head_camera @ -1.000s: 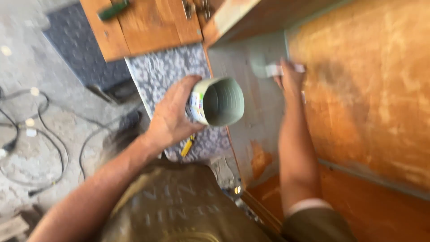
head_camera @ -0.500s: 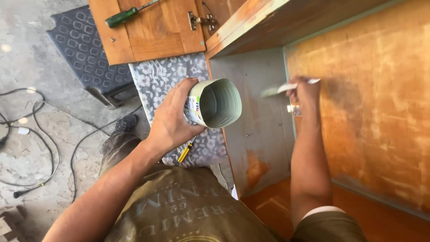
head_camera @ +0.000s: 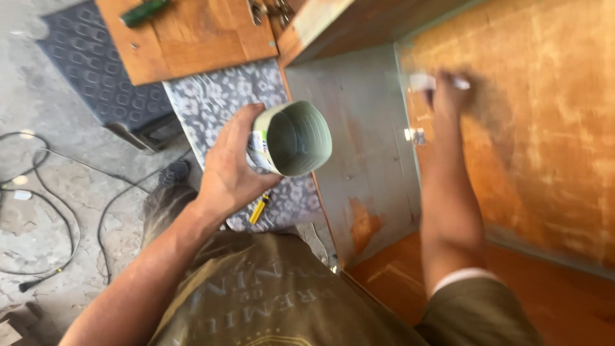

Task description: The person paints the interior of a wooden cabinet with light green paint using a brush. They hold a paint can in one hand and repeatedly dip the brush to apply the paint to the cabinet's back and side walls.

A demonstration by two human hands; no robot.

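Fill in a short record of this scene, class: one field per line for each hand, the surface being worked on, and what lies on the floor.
Left hand: holds a tin can, tilted, grey-green inside
Right hand: grips a blurred brush against the cabinet
Cabinet panel: orange wood; adjoining panel grey-green
Floor: black cables, patterned mat, green-handled tool on a wooden board

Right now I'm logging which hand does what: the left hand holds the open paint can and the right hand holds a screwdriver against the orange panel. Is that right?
Not quite. The left hand does hold the open paint can, but the right hand holds a paintbrush, blurred, against the orange panel. The head view shows it. The green-handled screwdriver lies on the wooden board on the floor.
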